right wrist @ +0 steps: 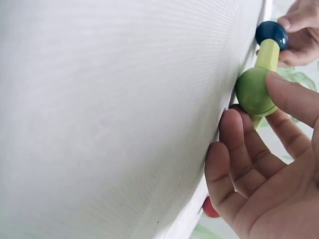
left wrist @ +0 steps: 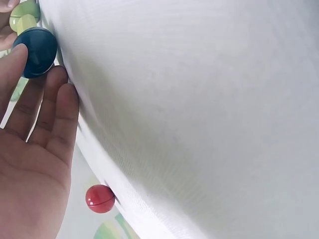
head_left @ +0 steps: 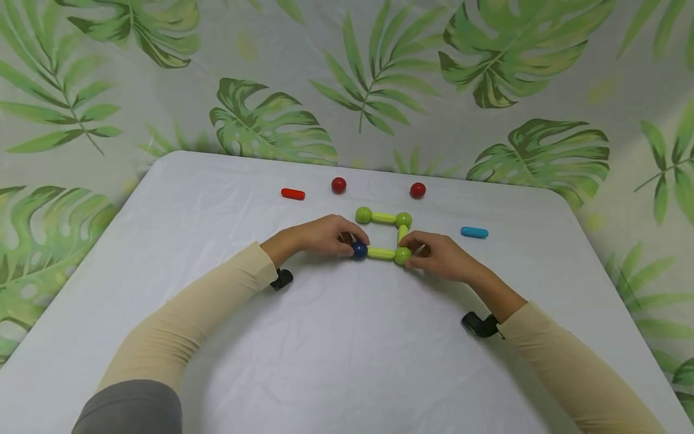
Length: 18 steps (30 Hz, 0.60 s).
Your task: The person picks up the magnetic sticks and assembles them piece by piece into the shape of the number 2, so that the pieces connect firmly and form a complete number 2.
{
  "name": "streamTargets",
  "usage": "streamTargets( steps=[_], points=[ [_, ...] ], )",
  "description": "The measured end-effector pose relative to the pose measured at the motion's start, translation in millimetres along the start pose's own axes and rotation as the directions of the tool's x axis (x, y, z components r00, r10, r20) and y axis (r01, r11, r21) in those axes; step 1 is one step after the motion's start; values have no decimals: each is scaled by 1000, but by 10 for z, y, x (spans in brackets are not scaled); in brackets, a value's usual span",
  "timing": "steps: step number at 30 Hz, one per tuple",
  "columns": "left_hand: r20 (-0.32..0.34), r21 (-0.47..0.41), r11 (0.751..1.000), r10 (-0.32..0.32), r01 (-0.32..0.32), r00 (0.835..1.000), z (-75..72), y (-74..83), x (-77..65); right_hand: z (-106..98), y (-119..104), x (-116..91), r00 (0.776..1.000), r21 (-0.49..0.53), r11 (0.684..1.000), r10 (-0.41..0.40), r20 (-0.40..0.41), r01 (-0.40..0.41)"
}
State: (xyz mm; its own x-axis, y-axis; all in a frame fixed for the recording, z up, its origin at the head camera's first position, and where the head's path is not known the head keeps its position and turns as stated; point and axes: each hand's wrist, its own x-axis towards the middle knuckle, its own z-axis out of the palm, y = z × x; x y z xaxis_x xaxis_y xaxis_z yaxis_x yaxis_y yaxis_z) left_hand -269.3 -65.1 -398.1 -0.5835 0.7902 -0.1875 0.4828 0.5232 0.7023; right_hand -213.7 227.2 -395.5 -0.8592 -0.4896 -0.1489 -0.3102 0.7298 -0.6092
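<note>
Blue ball (head_left: 359, 251), pinched by the left hand's (head_left: 325, 234) fingers, meets the near green stick's (head_left: 381, 254) left end; the right hand (head_left: 440, 258) pinches the green ball (head_left: 403, 256) at its right. Best keep all straight, pressing gently.

White table (head_left: 336, 355) against leaf-print backdrop (head_left: 303, 66)

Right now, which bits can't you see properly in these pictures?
- Head view: the left hand hides part of the blue ball.
- Right wrist view: the right hand hides part of a red ball.
- Left wrist view: the picture's left edge cuts off most of the right hand.
</note>
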Motion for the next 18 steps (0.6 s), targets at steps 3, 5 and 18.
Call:
streamTargets(
  steps=[3,5,18],
  points=[
    [-2,0,1000,-7,7,1000,-8,-15,22,-9,-3,14,1000,-5,1000,8,-2,-8],
    [0,0,1000,-8,8,1000,-11,-16,35,-15,-5,19,1000,-8,1000,12,-4,-12],
    [18,-55,998,-11,12,1000,-40,9,50,-41,19,50,1000,-20,1000,11,-16,-12]
  ],
)
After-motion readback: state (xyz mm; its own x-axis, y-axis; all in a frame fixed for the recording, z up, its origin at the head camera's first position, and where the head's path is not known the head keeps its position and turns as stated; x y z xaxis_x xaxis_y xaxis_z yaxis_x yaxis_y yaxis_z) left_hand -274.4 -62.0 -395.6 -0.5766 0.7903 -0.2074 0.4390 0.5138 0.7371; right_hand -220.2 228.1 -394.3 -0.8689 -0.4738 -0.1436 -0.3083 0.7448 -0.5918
